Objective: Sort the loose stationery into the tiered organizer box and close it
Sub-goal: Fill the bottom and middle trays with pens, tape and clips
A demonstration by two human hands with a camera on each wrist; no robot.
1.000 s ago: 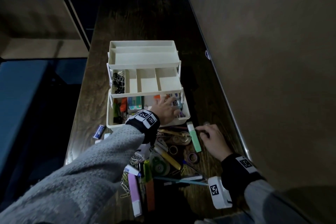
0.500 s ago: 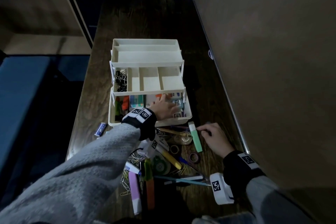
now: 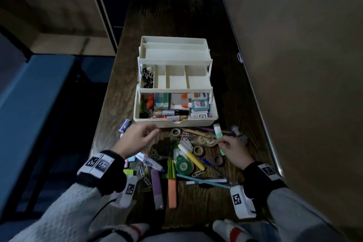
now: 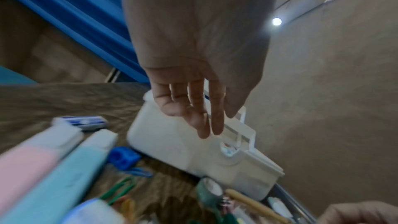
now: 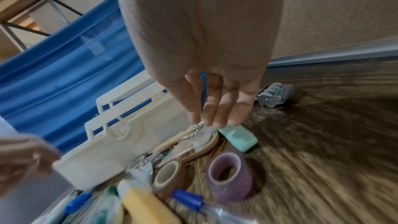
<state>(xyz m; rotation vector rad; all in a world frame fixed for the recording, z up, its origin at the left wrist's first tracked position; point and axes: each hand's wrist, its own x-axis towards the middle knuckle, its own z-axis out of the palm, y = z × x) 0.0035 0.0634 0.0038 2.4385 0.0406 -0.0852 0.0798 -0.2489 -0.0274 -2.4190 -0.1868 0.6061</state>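
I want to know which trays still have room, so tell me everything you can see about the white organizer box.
The organizer box looks like cream plastic, standing open on the wooden table with its tiers stepped back. The top tray looks empty. The middle tray has four compartments, only the leftmost holding black binder clips. The bottom bin is crowded with glue bottles and markers. Neither hand touches it.

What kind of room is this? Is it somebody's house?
Probably a home or study corner, though I can't be sure. There's a narrow wooden table set against a plain beige wall, a blue curtain, and a white organizer box among scattered stationery.
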